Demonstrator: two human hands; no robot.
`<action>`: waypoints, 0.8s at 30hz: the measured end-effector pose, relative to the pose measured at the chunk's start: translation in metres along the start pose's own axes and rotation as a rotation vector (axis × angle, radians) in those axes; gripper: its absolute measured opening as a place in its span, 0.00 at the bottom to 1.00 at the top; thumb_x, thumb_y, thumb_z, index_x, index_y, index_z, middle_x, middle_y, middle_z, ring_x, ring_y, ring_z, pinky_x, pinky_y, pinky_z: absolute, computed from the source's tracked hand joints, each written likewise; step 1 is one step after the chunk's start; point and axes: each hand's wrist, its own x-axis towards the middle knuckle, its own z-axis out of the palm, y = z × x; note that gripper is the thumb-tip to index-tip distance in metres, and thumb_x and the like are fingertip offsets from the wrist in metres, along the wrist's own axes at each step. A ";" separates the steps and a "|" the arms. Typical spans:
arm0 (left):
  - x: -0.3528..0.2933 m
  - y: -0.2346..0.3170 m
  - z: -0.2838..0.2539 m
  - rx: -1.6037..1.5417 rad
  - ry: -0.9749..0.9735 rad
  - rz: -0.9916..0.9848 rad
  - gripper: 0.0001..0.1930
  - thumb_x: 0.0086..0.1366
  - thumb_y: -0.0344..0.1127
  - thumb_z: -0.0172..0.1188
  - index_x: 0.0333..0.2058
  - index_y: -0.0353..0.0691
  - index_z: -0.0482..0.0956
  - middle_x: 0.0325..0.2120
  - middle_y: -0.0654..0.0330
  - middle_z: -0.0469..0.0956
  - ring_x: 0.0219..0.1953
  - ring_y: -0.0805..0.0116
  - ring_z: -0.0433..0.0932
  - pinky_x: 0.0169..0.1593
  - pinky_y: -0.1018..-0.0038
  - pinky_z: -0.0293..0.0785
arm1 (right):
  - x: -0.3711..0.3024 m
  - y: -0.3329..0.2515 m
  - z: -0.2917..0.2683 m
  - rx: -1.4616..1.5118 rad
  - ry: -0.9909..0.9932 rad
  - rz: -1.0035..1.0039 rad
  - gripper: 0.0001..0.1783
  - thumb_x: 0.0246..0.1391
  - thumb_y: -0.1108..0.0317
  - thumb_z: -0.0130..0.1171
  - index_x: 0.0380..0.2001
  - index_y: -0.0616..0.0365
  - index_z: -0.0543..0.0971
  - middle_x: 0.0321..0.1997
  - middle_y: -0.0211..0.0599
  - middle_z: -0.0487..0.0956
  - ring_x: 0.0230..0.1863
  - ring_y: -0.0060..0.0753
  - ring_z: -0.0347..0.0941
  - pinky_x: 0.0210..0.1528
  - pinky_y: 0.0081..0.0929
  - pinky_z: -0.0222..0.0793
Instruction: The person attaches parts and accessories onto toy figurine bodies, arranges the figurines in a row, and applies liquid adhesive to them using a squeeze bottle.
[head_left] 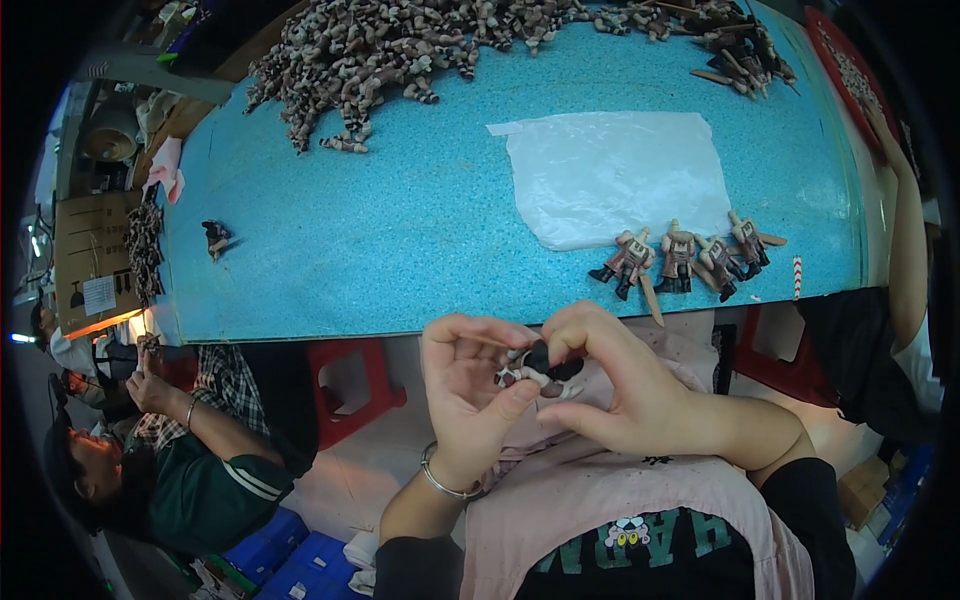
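Just off the table's near edge, a small painted figurine (pixel 535 374) with a white body and dark parts is pinched between both my hands. My left hand (pixel 468 385), with a bangle at the wrist, cups its head end between thumb and fingers. My right hand (pixel 618 385) curls its thumb and forefinger around the dark part and legs. A thin stick-like piece shows by my left fingers; what it is, I cannot make out. Beyond my right hand, several figurines (pixel 678 258) in brown coats lie in a row with small wooden sticks.
A white plastic sheet (pixel 620 175) lies on the blue table (pixel 380 250). Figurines form a large pile (pixel 370 60) at the far side; darker ones (pixel 745 60) lie far right. One dark piece (pixel 215 238) lies left. Co-workers sit at both sides, one reaching to a red tray (pixel 825 50).
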 end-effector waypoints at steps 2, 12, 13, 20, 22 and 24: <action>-0.003 0.003 0.001 0.066 0.020 -0.034 0.19 0.56 0.32 0.67 0.44 0.36 0.69 0.46 0.53 0.68 0.54 0.61 0.67 0.57 0.64 0.64 | -0.006 0.001 -0.001 0.053 -0.007 0.051 0.17 0.49 0.75 0.61 0.42 0.61 0.68 0.40 0.41 0.70 0.39 0.38 0.69 0.43 0.30 0.66; 0.003 0.007 -0.016 0.251 -0.285 -0.076 0.23 0.54 0.43 0.68 0.43 0.34 0.76 0.57 0.48 0.62 0.63 0.55 0.58 0.63 0.61 0.56 | -0.002 -0.006 -0.004 0.038 -0.008 -0.023 0.27 0.47 0.78 0.59 0.54 0.60 0.69 0.46 0.43 0.72 0.48 0.43 0.70 0.50 0.33 0.66; 0.003 0.005 -0.017 0.273 -0.289 -0.037 0.22 0.53 0.43 0.68 0.42 0.34 0.76 0.56 0.48 0.63 0.63 0.54 0.58 0.63 0.60 0.55 | -0.001 -0.006 -0.005 0.038 -0.008 -0.024 0.27 0.47 0.78 0.59 0.54 0.60 0.69 0.46 0.43 0.72 0.48 0.43 0.70 0.50 0.33 0.66; 0.005 0.004 -0.014 0.357 -0.258 0.038 0.20 0.52 0.42 0.69 0.39 0.35 0.77 0.49 0.50 0.71 0.61 0.52 0.60 0.63 0.55 0.53 | -0.004 -0.004 -0.006 -0.058 -0.041 -0.025 0.23 0.48 0.78 0.60 0.51 0.60 0.73 0.47 0.44 0.73 0.48 0.40 0.71 0.51 0.32 0.67; 0.005 0.002 -0.018 0.369 -0.280 0.060 0.20 0.52 0.42 0.69 0.39 0.35 0.77 0.49 0.51 0.72 0.61 0.52 0.61 0.63 0.55 0.53 | -0.004 -0.004 -0.006 -0.065 -0.027 -0.041 0.23 0.48 0.78 0.60 0.50 0.61 0.73 0.47 0.44 0.73 0.48 0.40 0.71 0.50 0.32 0.67; 0.009 0.004 -0.018 0.382 -0.301 0.088 0.20 0.52 0.42 0.69 0.38 0.35 0.77 0.48 0.51 0.72 0.60 0.52 0.62 0.63 0.56 0.53 | -0.001 -0.004 -0.006 -0.011 -0.047 0.036 0.23 0.48 0.79 0.60 0.51 0.60 0.73 0.46 0.44 0.73 0.48 0.40 0.71 0.49 0.31 0.68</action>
